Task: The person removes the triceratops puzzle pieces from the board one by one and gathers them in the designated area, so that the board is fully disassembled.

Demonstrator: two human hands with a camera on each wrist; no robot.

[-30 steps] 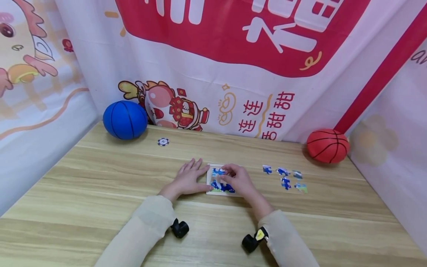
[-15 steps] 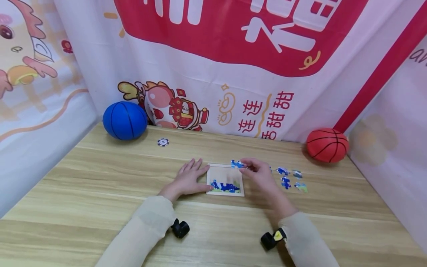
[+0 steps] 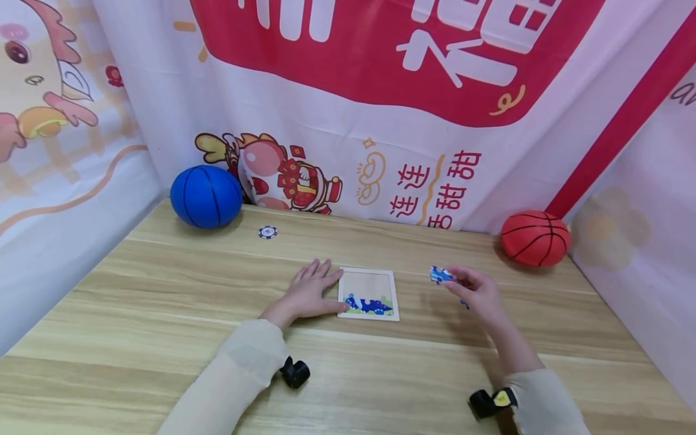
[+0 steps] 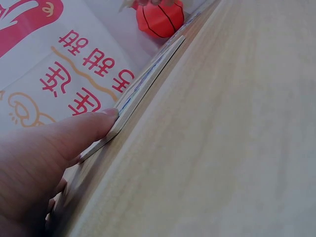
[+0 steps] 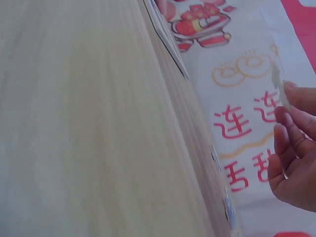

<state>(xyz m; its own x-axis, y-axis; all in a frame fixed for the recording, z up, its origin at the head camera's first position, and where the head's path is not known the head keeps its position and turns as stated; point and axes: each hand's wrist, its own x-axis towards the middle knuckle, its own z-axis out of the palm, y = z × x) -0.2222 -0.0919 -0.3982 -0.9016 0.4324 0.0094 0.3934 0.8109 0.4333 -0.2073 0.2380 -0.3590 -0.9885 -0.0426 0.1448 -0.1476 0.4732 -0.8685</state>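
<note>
My left hand (image 3: pixel 310 293) lies on the table with its fingers spread. Its thumb (image 4: pixel 94 126) rests on the left rim of a pale square puzzle tray (image 3: pixel 396 296). Along the tray's lower side lie joined blue and green puzzle pieces (image 3: pixel 370 305); its upper part shows bare board. To the right of the tray, my right hand (image 3: pixel 481 296) pinches a blue and white puzzle piece (image 3: pixel 439 275) between thumb and fingers. In the right wrist view this puzzle piece (image 5: pixel 277 81) is seen nearly edge-on, held above the table.
Loose puzzle pieces (image 5: pixel 228 207) lie on the table near my right hand, which mostly hides them in the head view. A blue ball (image 3: pixel 206 196), a poker chip (image 3: pixel 267 232) and a red ball (image 3: pixel 535 237) stand towards the back, before a printed cloth (image 3: pixel 348 121).
From over the tray, my right hand has moved right with the puzzle piece, now above the loose pieces. More bare board shows in the tray. The left hand has stayed in place.
</note>
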